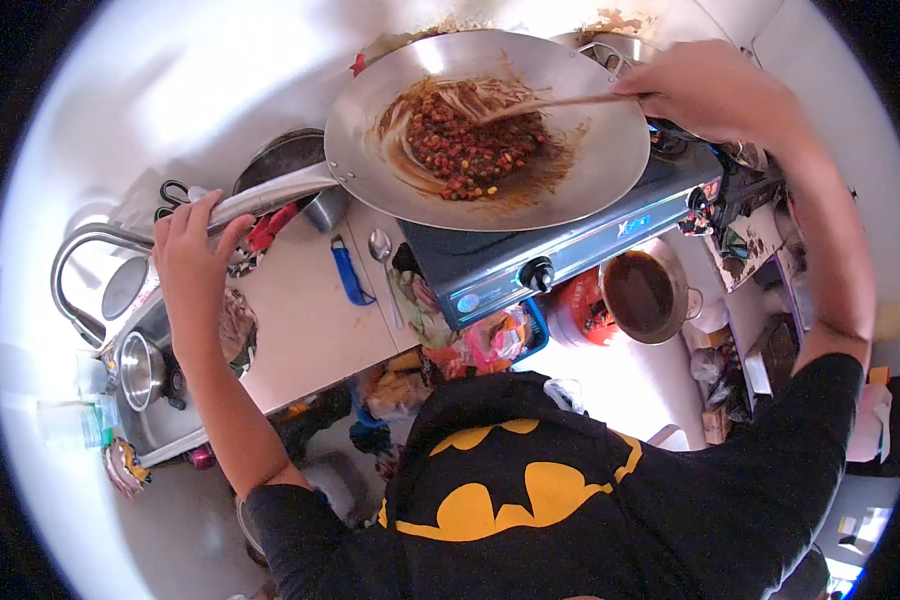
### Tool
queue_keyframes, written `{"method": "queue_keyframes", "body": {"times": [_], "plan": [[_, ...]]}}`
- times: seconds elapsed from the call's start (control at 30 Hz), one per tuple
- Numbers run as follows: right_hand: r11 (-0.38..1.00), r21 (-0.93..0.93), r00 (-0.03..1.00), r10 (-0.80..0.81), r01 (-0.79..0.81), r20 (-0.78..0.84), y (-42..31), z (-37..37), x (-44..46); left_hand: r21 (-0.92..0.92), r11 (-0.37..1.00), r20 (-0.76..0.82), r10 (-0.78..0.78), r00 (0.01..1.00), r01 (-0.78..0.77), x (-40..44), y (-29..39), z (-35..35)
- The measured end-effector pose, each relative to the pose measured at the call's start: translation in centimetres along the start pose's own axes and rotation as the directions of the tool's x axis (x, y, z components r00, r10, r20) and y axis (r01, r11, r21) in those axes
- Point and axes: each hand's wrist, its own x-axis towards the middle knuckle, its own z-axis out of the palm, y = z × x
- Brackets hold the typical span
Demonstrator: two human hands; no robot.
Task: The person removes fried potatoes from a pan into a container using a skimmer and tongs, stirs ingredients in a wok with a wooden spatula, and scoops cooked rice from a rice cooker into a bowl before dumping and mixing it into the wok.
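A wide steel wok [600,150] sits over the gas stove [570,250], tilted a little toward me. Inside it lies a dark reddish-brown mix [475,150] with small red and yellow bits, its sauce smeared along the wok's wall. My left hand [192,240] is closed round the wok's long metal handle [270,192] on the left. On the other side, my right hand [715,95] grips a wooden stirring utensil [580,102]. Its far end is in the mix, so I cannot tell whether it is a spoon or a spatula.
Left of the stove, the counter [305,320] bears a metal spoon [381,247] and a blue-handled item [351,272]. A curved faucet [65,265] and steel bowl [142,370] are farther left. A pot of dark liquid [640,295] stands below the stove's front edge, right.
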Motion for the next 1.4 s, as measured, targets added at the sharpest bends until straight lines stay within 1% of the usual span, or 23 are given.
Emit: {"method": "queue_keyframes", "body": {"times": [0.03, 0.1, 0.2, 0.3, 0.33, 0.43, 0.53, 0.63, 0.7, 0.87, 0.97, 1.0, 1.1, 1.2, 1.3, 1.33, 1.4], "plan": [[0.998, 0.035, 0.999, -0.047, 0.047, -0.025, 1.2, -0.1, -1.4, -0.003, 1.000, -0.001, -0.002, 1.000, 0.002, 0.0, 0.1, -0.1], [0.990, 0.026, 0.988, -0.133, 0.135, -0.075, 3.7, -2.0, -4.3, -0.009, 1.000, -0.001, 0.000, 1.000, 0.000, 0.1, 0.2, 0.0], [0.982, 0.161, 0.994, -0.090, 0.099, -0.063, 6.5, -4.1, -7.8, -0.018, 1.000, -0.002, 0.007, 1.000, -0.007, 0.1, 0.2, -0.1], [0.970, 0.236, 0.991, 0.023, -0.055, 0.135, 5.8, -4.7, -8.3, -0.006, 1.000, 0.004, 0.010, 1.000, -0.010, 0.1, 0.1, 0.1], [0.988, 0.155, 0.988, -0.051, 0.028, 0.144, 5.1, -4.4, -7.6, 0.001, 1.000, 0.005, 0.011, 1.000, -0.011, 0.2, 0.1, 0.1], [0.980, 0.105, 0.979, -0.157, 0.171, -0.129, 2.4, 0.6, -4.6, 0.006, 1.000, -0.009, 0.026, 1.000, -0.026, 0.0, 0.1, 0.2], [0.977, 0.205, 0.997, -0.046, 0.059, -0.067, 0.5, 0.1, -3.4, 0.000, 0.999, -0.032, 0.043, 0.999, -0.043, 0.0, -0.2, 0.3], [0.995, 0.052, 0.994, -0.085, 0.089, -0.072, 2.1, -3.9, -6.5, -0.007, 0.999, -0.025, 0.041, 0.999, -0.041, -0.2, -0.3, 0.3], [0.993, -0.019, 0.993, -0.118, 0.118, -0.012, 2.3, -4.3, -6.8, -0.014, 0.999, -0.031, 0.034, 0.999, -0.035, -0.1, -0.1, 0.2], [0.995, -0.014, 0.989, -0.099, 0.098, -0.106, -4.8, -3.3, -2.2, -0.014, 0.998, -0.061, 0.057, 0.997, -0.058, -0.4, -0.1, 0.3], [0.993, 0.030, 0.945, -0.096, 0.111, -0.312, -4.1, -0.7, 0.9, -0.023, 0.999, -0.040, 0.025, 0.999, -0.026, -0.4, 0.0, 0.3], [0.991, 0.038, 0.937, -0.109, 0.129, -0.332, -3.4, -1.4, 1.0, -0.024, 1.000, -0.028, 0.008, 1.000, -0.008, -0.4, -0.1, 0.3], [1.000, 0.001, 0.965, 0.010, -0.010, -0.260, -2.6, -1.9, 2.2, -0.021, 0.999, -0.058, 0.035, 0.998, -0.036, -0.2, -0.1, 0.2], [0.998, 0.010, 0.958, -0.062, 0.067, -0.280, -1.9, 1.4, 4.8, 0.004, 1.000, -0.023, 0.016, 1.000, -0.016, -0.1, -0.1, 0.2], [0.993, 0.062, 0.972, -0.089, 0.105, -0.215, -0.8, 2.5, 3.4, 0.001, 1.000, -0.044, 0.021, 0.999, -0.021, -0.3, -0.3, 0.6], [0.992, 0.048, 0.976, -0.106, 0.117, -0.192, 0.0, 2.2, 2.1, 0.009, 1.000, -0.046, 0.022, 0.999, -0.021, -0.3, -0.4, 0.6], [0.999, 0.046, 0.999, 0.020, -0.019, -0.028, 0.5, -0.7, -0.5, 0.023, 0.999, -0.045, 0.027, 0.999, -0.026, -0.2, -0.4, 0.7]]}}
